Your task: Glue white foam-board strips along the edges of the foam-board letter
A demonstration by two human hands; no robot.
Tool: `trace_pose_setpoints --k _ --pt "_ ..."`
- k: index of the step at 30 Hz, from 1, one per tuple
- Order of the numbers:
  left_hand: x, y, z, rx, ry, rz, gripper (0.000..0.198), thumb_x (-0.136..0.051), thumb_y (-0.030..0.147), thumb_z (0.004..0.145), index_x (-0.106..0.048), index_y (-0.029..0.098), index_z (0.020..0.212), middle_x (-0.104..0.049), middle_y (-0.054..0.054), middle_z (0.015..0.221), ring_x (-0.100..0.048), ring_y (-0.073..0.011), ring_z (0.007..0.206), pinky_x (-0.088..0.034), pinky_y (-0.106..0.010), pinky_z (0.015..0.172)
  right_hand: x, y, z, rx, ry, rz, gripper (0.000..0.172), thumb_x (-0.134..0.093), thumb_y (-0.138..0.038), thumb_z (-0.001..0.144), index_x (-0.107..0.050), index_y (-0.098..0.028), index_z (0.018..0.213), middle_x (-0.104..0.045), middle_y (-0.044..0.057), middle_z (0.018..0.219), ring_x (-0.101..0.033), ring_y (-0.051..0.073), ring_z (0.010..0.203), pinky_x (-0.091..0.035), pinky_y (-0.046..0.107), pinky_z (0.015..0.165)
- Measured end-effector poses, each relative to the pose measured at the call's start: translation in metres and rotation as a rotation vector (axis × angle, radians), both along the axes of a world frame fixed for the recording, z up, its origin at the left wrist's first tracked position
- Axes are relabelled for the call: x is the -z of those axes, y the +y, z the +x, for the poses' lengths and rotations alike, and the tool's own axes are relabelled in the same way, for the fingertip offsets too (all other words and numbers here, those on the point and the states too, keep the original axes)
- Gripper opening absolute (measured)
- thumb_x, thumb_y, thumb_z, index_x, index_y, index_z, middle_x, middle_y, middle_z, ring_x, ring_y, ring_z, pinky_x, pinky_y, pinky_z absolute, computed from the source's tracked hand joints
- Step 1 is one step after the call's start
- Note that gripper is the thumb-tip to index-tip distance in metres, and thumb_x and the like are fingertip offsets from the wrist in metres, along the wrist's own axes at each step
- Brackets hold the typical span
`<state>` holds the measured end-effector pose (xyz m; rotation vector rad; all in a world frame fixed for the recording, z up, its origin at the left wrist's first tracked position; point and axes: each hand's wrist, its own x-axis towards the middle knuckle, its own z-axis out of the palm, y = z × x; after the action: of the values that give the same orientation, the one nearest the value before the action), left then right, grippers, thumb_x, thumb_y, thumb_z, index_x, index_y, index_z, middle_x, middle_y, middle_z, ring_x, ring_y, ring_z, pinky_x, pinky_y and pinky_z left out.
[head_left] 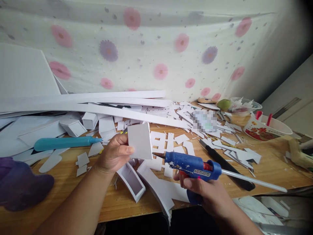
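Note:
My left hand (114, 153) is closed on a white foam board piece (140, 142), held up above the table with its flat face toward me. In my right hand (204, 191) is a blue hot glue gun (188, 165), gripped by its handle. Its nozzle points left and lies at the lower right edge of the piece; whether it touches I cannot tell. A long whitish glue stick (254, 181) sticks out of the gun's back end. Below my hands lie an open white box-like part (132, 182) and a curved white cutout (158, 189).
Long white strips (117, 112) and small white boxes (90, 120) lie behind my left hand, near a teal bottle (66, 143). White scraps and a black-handled tool (227, 166) are to the right. A paper bowl (266, 127) stands at far right, a purple object (22, 182) at left.

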<state>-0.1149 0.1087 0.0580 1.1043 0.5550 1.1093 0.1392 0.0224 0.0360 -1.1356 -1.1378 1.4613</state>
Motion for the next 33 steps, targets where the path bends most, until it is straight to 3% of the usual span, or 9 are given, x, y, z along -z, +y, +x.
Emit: trace_pose_setpoints --k 5,8,12,19,23,27,29,33 --pt "-0.003 -0.004 0.011 -0.114 -0.117 -0.04 0.023 -0.084 0.026 0.059 -0.076 0.017 0.079 -0.072 -0.005 0.076 -0.064 -0.0163 0.069 -0.054 -0.025 0.064 -0.004 0.014 -0.008 0.025 0.15 0.205 0.034 -0.067 -0.052 0.074 -0.068 -0.018 0.069 -0.062 0.006 0.071 -0.056 0.02 0.066 -0.048 0.032 0.062" --pt "-0.006 -0.016 0.028 -0.144 -0.174 -0.118 0.028 -0.086 0.029 0.06 -0.074 0.02 0.083 -0.07 -0.003 0.085 -0.062 -0.015 0.076 -0.055 -0.024 0.069 -0.013 0.022 -0.023 0.065 0.303 0.296 0.035 -0.063 -0.053 0.079 -0.069 -0.019 0.075 -0.063 0.007 0.078 -0.058 0.021 0.075 -0.05 0.033 0.072" --pt "-0.009 -0.047 0.057 -0.123 -0.256 -0.222 0.028 -0.081 0.033 0.069 -0.071 0.027 0.094 -0.069 -0.001 0.101 -0.062 -0.0194 0.097 -0.056 -0.031 0.083 -0.023 0.029 -0.035 0.119 0.407 0.275 0.04 -0.065 -0.059 0.079 -0.07 -0.019 0.083 -0.065 0.006 0.086 -0.061 0.021 0.084 -0.05 0.034 0.083" --pt "-0.001 -0.086 0.09 -0.033 -0.32 -0.233 0.04 -0.071 0.041 0.079 -0.064 0.03 0.117 -0.057 -0.005 0.134 -0.045 -0.0296 0.129 -0.049 -0.04 0.097 -0.018 0.032 -0.035 0.143 0.249 0.197 0.07 -0.051 -0.077 0.078 -0.068 -0.015 0.107 -0.069 0.01 0.089 -0.066 0.02 0.072 -0.049 0.025 0.053" --pt "0.008 -0.091 0.098 -0.037 -0.342 -0.249 0.035 -0.071 0.036 0.081 -0.066 0.034 0.115 -0.066 -0.003 0.119 -0.055 -0.024 0.118 -0.049 -0.037 0.095 -0.021 0.024 -0.033 0.072 0.156 0.248 0.075 -0.041 -0.083 0.078 -0.069 -0.019 0.106 -0.069 0.006 0.079 -0.065 0.019 0.065 -0.051 0.027 0.055" --pt "0.019 -0.096 0.102 0.051 -0.352 -0.247 0.022 -0.075 0.035 0.077 -0.074 0.027 0.098 -0.072 -0.002 0.088 -0.063 -0.0152 0.088 -0.053 -0.026 0.081 -0.03 0.015 -0.027 -0.138 0.066 0.28 0.069 -0.041 -0.085 0.076 -0.068 -0.021 0.085 -0.056 -0.001 0.054 -0.048 0.011 0.041 -0.04 0.022 0.037" --pt "0.022 -0.098 0.103 0.079 -0.372 -0.239 0.019 -0.077 0.035 0.075 -0.074 0.024 0.09 -0.071 0.0 0.081 -0.063 -0.0128 0.08 -0.053 -0.024 0.077 -0.03 0.012 -0.022 -0.255 0.064 0.261 0.066 -0.042 -0.082 0.079 -0.066 -0.021 0.081 -0.054 -0.002 0.054 -0.045 0.009 0.038 -0.035 0.019 0.032" --pt "0.022 -0.101 0.107 0.027 -0.42 -0.224 0.014 -0.078 0.033 0.073 -0.07 0.021 0.074 -0.069 0.002 0.075 -0.062 -0.0123 0.078 -0.054 -0.024 0.075 -0.021 0.011 -0.011 -0.368 0.129 0.271 0.055 -0.054 -0.073 0.08 -0.066 -0.02 0.086 -0.057 -0.002 0.059 -0.051 0.01 0.045 -0.043 0.019 0.038"
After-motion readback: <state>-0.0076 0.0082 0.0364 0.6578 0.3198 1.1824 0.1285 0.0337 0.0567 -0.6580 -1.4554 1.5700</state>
